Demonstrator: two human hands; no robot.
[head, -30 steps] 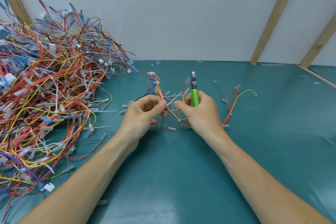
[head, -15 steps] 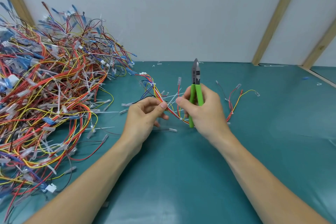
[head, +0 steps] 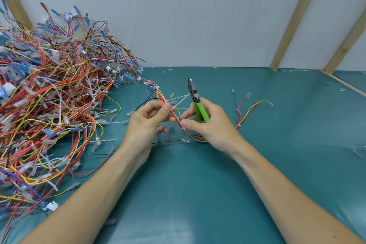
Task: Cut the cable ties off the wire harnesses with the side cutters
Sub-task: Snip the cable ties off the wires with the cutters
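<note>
Left hand pinches the wire harness; right hand grips upright side cutters and harness.

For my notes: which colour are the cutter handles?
Bright green handles, clearest in the head view.

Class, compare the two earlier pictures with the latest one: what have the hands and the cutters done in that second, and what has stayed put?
The right hand has tilted the side cutters, so their tip now leans left, by a white cable tie. The left hand still pinches the wire harness, and the right thumb presses it too. The big wire pile and teal mat are unchanged.
</note>
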